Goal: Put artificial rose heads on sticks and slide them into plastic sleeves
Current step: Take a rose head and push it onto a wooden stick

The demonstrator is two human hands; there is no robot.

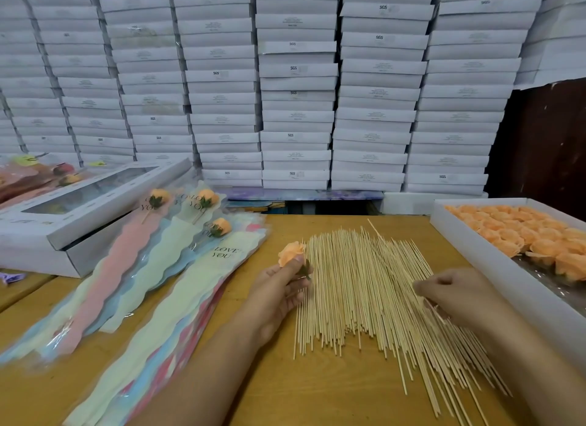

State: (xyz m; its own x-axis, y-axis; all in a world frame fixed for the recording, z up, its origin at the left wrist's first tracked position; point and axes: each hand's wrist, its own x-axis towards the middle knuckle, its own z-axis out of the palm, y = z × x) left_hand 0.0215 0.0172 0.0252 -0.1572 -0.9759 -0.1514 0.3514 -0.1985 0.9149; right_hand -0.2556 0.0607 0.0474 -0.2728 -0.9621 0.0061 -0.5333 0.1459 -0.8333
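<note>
Our left hand (279, 286) grips a rose (291, 253) just left of the sticks (358, 286) on the bench (285, 387), which point away from us, and our right hand (456, 294) pinches one at their right edge

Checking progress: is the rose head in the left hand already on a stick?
No: the left hand holds the rose head bare, no stick beneath it.
</note>
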